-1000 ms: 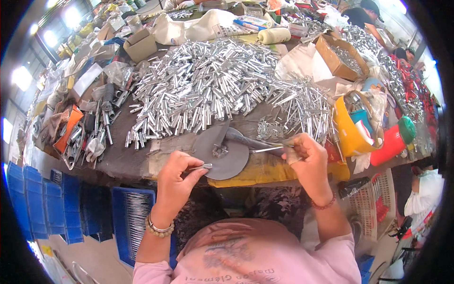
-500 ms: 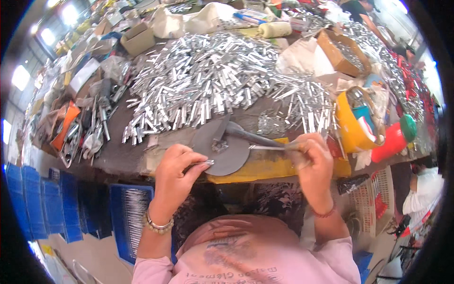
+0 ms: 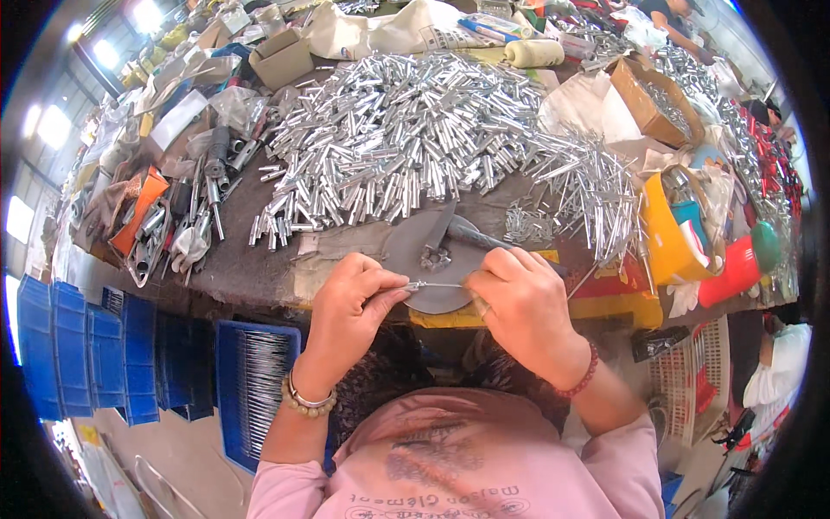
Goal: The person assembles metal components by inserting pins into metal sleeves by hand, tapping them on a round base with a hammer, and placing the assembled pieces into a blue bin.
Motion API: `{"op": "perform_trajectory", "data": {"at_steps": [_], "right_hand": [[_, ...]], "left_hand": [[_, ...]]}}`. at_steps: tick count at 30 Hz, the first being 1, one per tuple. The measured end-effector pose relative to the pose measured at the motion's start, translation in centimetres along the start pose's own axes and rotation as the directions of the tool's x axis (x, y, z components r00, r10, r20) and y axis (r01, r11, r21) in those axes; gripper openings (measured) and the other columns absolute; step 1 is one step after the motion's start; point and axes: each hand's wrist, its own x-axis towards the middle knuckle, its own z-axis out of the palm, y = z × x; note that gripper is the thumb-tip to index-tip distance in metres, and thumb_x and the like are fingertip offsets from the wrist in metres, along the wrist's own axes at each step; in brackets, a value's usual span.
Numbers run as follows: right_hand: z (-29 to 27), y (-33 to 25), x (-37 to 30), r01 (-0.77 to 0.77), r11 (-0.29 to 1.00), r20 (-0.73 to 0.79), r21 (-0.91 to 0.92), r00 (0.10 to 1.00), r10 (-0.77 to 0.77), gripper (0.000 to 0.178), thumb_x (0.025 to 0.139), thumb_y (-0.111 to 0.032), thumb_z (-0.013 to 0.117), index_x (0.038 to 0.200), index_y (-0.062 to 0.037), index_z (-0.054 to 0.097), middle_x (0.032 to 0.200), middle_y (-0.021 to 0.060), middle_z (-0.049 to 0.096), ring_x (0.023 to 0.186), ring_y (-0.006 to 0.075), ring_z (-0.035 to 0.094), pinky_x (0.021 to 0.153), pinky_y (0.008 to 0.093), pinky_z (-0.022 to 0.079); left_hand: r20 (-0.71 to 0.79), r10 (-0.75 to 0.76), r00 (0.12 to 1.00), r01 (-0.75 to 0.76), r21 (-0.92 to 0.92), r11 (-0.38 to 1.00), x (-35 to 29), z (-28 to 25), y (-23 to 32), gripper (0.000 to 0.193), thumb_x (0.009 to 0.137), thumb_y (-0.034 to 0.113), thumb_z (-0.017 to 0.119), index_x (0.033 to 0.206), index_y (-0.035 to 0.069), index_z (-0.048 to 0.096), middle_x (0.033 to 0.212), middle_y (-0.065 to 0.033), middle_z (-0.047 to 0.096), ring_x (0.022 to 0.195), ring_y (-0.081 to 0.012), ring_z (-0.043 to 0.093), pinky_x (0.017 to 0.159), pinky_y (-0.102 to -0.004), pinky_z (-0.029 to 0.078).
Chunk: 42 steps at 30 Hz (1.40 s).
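Note:
My left hand point(image 3: 350, 303) pinches a small silvery metal fitting point(image 3: 417, 285) between thumb and fingertips. A thin metal rod point(image 3: 445, 285) is pinched by my right hand point(image 3: 514, 294). The rod's left end meets the fitting; whether it is inside it I cannot tell. Both hands are above the near edge of a round grey disc point(image 3: 437, 299). On that disc sits a small dark metal block point(image 3: 435, 257). Across the disc lies a dark hammer-like tool point(image 3: 467, 232), its handle end hidden behind my right hand.
Beyond the disc is a large heap of short metal tubes point(image 3: 415, 130), with thin rods point(image 3: 601, 203) to its right. A yellow container point(image 3: 670, 233) and red container point(image 3: 728, 275) stand at right, tools point(image 3: 212, 173) at left. Below the table edge is a blue crate point(image 3: 226, 389).
My right hand has moved left with the rod, so that its end now meets the fitting. My left hand still holds the fitting. The whole view has shifted slightly.

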Motion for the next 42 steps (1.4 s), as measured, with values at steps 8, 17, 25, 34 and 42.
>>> {"op": "perform_trajectory", "data": {"at_steps": [8, 17, 25, 34, 42], "right_hand": [[0.2, 0.7, -0.4, 0.04, 0.999, -0.008, 0.032, 0.999, -0.039, 0.014, 0.084, -0.005, 0.072, 0.097, -0.0092, 0.077, 0.092, 0.005, 0.06, 0.092, 0.0269, 0.065, 0.086, 0.0428, 0.054], [-0.3, 0.9, 0.1, 0.116, 0.993, 0.019, 0.031, 0.993, -0.116, 0.013, 0.085, -0.007, 0.071, 0.098, -0.0092, 0.075, 0.093, 0.0045, 0.061, 0.091, 0.0256, 0.064, 0.084, 0.0409, 0.052], [-0.2, 1.2, 0.6, 0.193, 0.981, 0.037, -0.013, 0.981, -0.193, 0.006, 0.084, -0.008, 0.07, 0.088, -0.0117, 0.068, 0.091, 0.0037, 0.057, 0.087, 0.0237, 0.062, 0.081, 0.0392, 0.051], [1.1, 1.1, 0.7, 0.244, 0.969, 0.008, -0.047, 0.97, -0.244, 0.005, 0.083, -0.012, 0.069, 0.088, -0.0135, 0.069, 0.095, 0.0021, 0.058, 0.094, 0.0217, 0.063, 0.085, 0.0365, 0.051], [-3.2, 6.8, -1.1, -0.259, 0.964, -0.203, -0.061, 0.949, 0.242, 0.004, 0.092, -0.01, 0.076, 0.095, -0.0105, 0.078, 0.096, 0.0085, 0.072, 0.091, 0.031, 0.075, 0.079, 0.0436, 0.06]], "left_hand": [[-0.009, 0.088, 0.996, -0.087, 0.024, 0.996, 0.0, 0.1, -0.6, 0.018, 0.09, 0.001, 0.086, 0.108, 0.004, 0.083, 0.097, -0.0078, 0.065, 0.09, -0.0233, 0.065, 0.08, -0.0339, 0.052], [-0.002, 0.057, 0.998, -0.057, -0.012, 0.998, -0.1, 0.1, -0.8, 0.018, 0.091, 0.0, 0.086, 0.108, 0.004, 0.083, 0.098, -0.0066, 0.065, 0.092, -0.0214, 0.065, 0.081, -0.0327, 0.052], [-0.004, 0.036, 0.999, -0.036, -0.017, 0.999, -0.1, 0.1, -0.5, 0.019, 0.09, -0.001, 0.086, 0.108, 0.004, 0.083, 0.098, -0.0065, 0.065, 0.092, -0.0212, 0.065, 0.081, -0.0325, 0.052], [-0.003, 0.098, 0.995, -0.097, 0.027, 0.995, 0.0, 0.2, -0.4, 0.019, 0.088, -0.004, 0.085, 0.106, 0.001, 0.082, 0.095, -0.0073, 0.063, 0.088, -0.0223, 0.063, 0.077, -0.033, 0.05], [-0.024, 0.08, 0.997, -0.078, 0.052, 0.996, -0.5, 0.4, -0.6, 0.02, 0.089, -0.004, 0.084, 0.108, 0.004, 0.082, 0.095, -0.0078, 0.062, 0.086, -0.0228, 0.062, 0.076, -0.0329, 0.049]]}}
